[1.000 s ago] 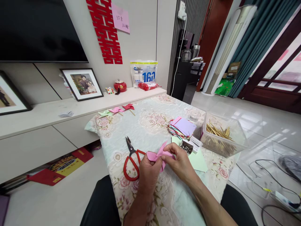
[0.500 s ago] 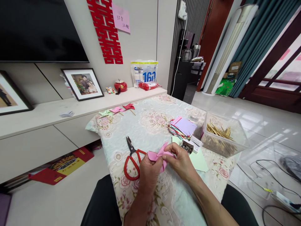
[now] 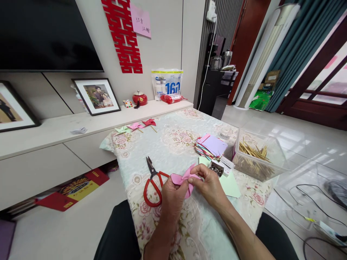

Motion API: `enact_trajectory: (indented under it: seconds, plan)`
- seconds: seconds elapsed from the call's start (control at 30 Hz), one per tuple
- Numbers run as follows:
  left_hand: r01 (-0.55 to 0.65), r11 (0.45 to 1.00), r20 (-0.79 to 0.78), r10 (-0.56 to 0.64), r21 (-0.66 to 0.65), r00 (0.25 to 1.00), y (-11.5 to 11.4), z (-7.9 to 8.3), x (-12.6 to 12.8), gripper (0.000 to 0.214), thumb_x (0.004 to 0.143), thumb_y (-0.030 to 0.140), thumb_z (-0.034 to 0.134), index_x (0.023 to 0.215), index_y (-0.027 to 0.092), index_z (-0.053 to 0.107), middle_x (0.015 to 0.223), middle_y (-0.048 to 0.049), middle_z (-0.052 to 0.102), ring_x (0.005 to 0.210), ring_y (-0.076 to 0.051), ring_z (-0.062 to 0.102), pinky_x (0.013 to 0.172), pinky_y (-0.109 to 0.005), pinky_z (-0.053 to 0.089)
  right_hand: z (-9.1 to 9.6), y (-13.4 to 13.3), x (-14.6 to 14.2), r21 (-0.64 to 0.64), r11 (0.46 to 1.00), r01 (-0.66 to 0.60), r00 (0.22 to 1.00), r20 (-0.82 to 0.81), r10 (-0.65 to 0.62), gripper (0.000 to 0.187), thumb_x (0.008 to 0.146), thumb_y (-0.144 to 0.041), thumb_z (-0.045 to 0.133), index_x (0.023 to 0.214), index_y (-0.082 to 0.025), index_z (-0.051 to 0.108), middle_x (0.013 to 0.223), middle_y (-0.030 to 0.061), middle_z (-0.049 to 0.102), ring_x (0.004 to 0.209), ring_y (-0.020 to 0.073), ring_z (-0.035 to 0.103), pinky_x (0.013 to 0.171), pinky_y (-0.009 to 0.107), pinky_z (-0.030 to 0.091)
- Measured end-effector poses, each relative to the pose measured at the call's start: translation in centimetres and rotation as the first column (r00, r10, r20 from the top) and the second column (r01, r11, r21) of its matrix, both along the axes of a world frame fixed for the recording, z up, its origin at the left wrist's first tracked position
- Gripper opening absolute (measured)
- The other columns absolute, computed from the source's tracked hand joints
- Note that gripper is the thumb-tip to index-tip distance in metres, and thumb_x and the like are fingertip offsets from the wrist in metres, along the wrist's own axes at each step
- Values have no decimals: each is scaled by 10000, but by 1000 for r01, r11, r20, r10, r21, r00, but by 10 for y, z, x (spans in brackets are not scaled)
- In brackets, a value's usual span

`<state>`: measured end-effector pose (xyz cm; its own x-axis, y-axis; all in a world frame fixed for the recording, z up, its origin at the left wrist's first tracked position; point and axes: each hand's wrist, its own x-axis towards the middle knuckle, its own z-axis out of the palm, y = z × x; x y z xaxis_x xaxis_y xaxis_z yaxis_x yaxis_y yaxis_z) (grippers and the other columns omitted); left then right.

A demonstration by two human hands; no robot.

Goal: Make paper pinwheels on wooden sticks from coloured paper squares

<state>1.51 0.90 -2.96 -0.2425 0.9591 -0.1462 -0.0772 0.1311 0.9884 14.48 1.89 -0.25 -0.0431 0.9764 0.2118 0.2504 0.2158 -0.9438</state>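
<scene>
A pink paper pinwheel (image 3: 177,179) with folded blades is held over the near part of the table. My left hand (image 3: 175,195) grips it from the left and below, thumb near its centre. My right hand (image 3: 207,180) pinches it at the centre and right blade; whether a pin is between those fingers is hidden. Red-handled scissors (image 3: 152,184) lie just left of my left hand, blades pointing away. Beyond my right hand sit a small open box of metal pins (image 3: 216,169) and light green paper (image 3: 230,185).
A stack of coloured paper squares (image 3: 213,146) and a clear plastic bin (image 3: 260,169) of thin wooden sticks (image 3: 253,151) stand at the right. Finished green, pink and red pinwheels (image 3: 149,122) lie at the far left of the floral tablecloth (image 3: 179,139). A white cabinet (image 3: 54,139) runs behind.
The view has shifted very slightly. Both hands keep the pink pinwheel in nearly the same grip and place; nothing else has visibly moved.
</scene>
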Motion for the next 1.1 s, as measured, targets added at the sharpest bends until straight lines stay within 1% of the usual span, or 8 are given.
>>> enact_trajectory:
  seconds: [0.17,0.33,0.47,0.57,0.73,0.93,1.1]
  plan:
    - [1,1000,9,-1,2,1000,-1,1,0,238,606,339,772,700,142,676,520,37,574,491,-132,505,483,-226,395,0,0,-1,-4,1000,11,1000,-10,-11,83,747,-217,697,779,-208,622,733,-24,633,688,159,566,657,266,418]
    - [17,1000,15,-18,6,1000,-1,4,0,255,614,355,773,719,142,680,543,35,589,511,-133,516,501,-225,404,-1,0,-1,0,1000,18,1000,11,-18,79,755,-239,691,775,-214,619,734,-18,632,691,166,564,658,272,418]
    - [-4,1000,5,4,-4,1000,-2,6,0,245,603,353,774,686,149,667,521,48,559,490,-120,483,476,-216,375,-2,0,-1,6,1000,19,1000,-5,-19,78,749,-222,692,780,-214,620,745,-18,636,700,167,570,665,274,427]
    - [-6,1000,26,6,-8,1000,-2,6,1,249,604,349,772,694,144,663,533,41,569,496,-119,487,484,-217,386,-1,0,-2,1,1000,24,1000,-7,-24,81,742,-219,690,773,-215,616,734,-19,632,690,166,565,656,273,422]
    - [24,1000,46,-24,0,999,-2,3,1,278,630,367,760,749,131,671,570,20,600,532,-136,516,514,-231,418,0,-1,-2,-4,1000,23,1000,-14,-24,81,742,-213,692,769,-210,615,732,-18,630,686,164,562,653,272,417]
    - [29,1000,3,-29,9,1000,-3,7,0,269,635,369,759,733,133,676,561,19,598,524,-136,509,503,-228,406,-1,-1,-3,10,999,30,999,-13,-30,79,745,-201,686,767,-214,612,729,-19,629,683,166,563,657,275,422]
    - [13,1000,22,-13,-2,1000,-3,7,0,263,604,365,782,706,145,679,542,26,599,508,-138,519,491,-227,403,-1,-1,-3,20,999,38,999,-4,-38,73,748,-223,681,766,-221,610,732,-16,637,683,173,572,656,280,431]
